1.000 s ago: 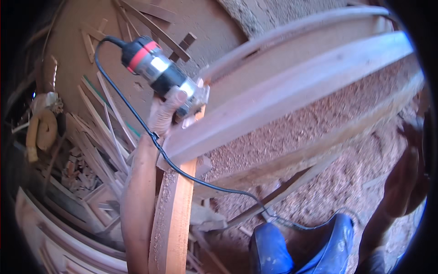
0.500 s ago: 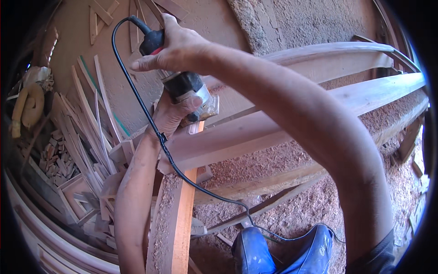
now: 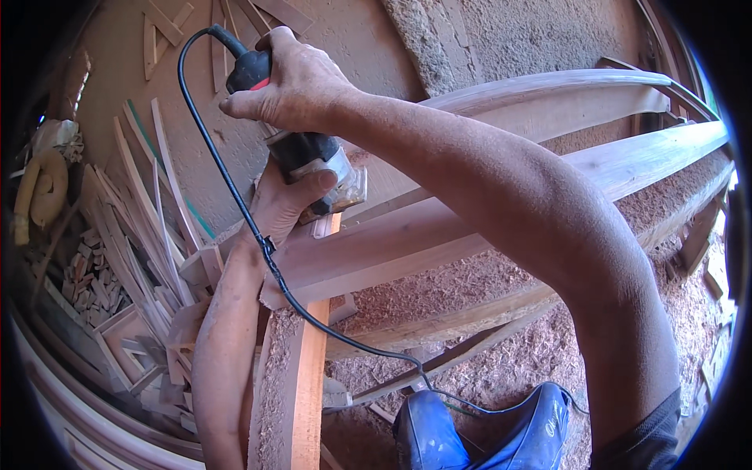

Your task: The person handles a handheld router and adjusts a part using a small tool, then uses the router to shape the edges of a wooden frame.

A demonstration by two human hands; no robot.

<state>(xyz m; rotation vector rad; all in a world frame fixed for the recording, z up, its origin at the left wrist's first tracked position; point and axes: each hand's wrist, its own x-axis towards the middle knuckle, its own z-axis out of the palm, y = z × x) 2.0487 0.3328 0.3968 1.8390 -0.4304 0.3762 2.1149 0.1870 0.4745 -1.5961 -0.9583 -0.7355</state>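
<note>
A black and red corded trim router (image 3: 309,153) with a pale metal collar and a clear base leans over the end of a wooden piece. My right hand (image 3: 301,86) is closed around its upper body from above, near the cord. Lower down, my left hand (image 3: 286,196) wraps the router beside its base, the thumb lying across the front. Beneath the base runs a narrow wooden strip (image 3: 325,225), next to a long curved board (image 3: 376,243). The bit and its contact with the wood are hidden.
The black cord (image 3: 222,172) loops past my left forearm toward the floor. A shavings-covered beam (image 3: 286,384) points at me. Thin offcuts (image 3: 125,235) lean at the left, near a yellow hose (image 3: 43,188). Another curved board (image 3: 564,94) lies behind; sawdust covers the bench (image 3: 439,290).
Both hands and the router appear slightly farther left, and the whole scene has shifted a little the same way. The grip on the router looks the same.
</note>
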